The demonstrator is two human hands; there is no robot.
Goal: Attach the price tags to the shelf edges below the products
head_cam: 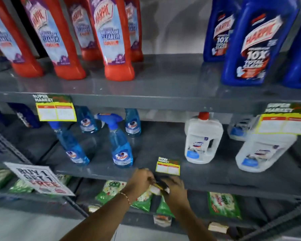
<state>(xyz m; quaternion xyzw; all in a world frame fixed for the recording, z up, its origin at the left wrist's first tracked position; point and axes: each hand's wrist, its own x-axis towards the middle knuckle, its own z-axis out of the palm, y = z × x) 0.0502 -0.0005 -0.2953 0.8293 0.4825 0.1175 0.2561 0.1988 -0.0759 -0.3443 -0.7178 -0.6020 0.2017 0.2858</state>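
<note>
My left hand point(140, 180) and right hand point(174, 186) meet at the near edge of the middle shelf point(215, 178), fingers curled together around a small blurred white-and-black thing point(159, 188); I cannot tell what it is. One price tag point(167, 166) lies flat on that shelf just beyond my hands, between the Colin spray bottle point(121, 145) and the white jug point(203, 141). Two tags point(56, 108) hang from the upper shelf edge.
</note>
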